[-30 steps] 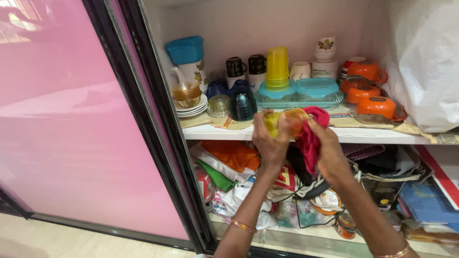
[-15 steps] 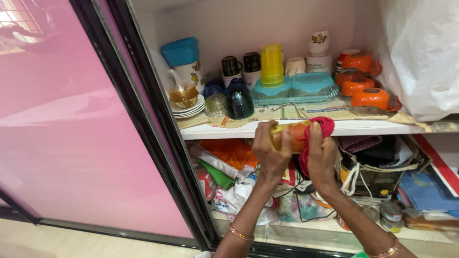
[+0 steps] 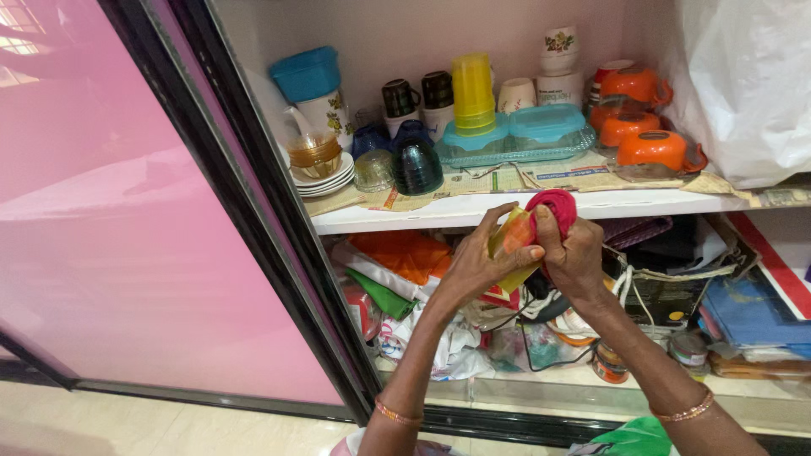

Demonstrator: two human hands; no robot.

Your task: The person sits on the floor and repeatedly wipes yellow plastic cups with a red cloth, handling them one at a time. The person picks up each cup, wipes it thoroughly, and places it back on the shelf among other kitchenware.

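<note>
— Lowered since a moment ago: both hands, from level with the upper shelf's front edge to just below it. Same grip as before?

— Same. Left hand (image 3: 477, 266) wrapped round a yellow-orange plastic cup (image 3: 513, 241), fingers curled and clamped on its side. Right hand (image 3: 577, 257) closed tight on a bunched red cloth (image 3: 553, 207), pressed against the cup's mouth. Both held in the air, in front of the lower compartment, touching no shelf.

— Further left?

— Pink sliding door (image 3: 110, 211) with a black frame, pushed aside.

— On the upper shelf (image 3: 456, 214), left to right?

— At the left end, a blue lidded tub (image 3: 306, 73) atop a flowered white jug, then an amber glass bowl (image 3: 314, 154) on stacked white plates. Next, upturned dark glasses (image 3: 416, 165), two black mugs behind. Towards the middle, stacked yellow tumblers (image 3: 472, 93) on teal lidded boxes (image 3: 524, 131). At the right end, orange cups (image 3: 655, 148), overturned, on newspaper lining. Beyond, at the right edge, a white plastic bag (image 3: 752, 84).

— And below?

— Orange and green folded cloth at the left, tangled cords and bags in the middle, blue folders at the right.
</note>
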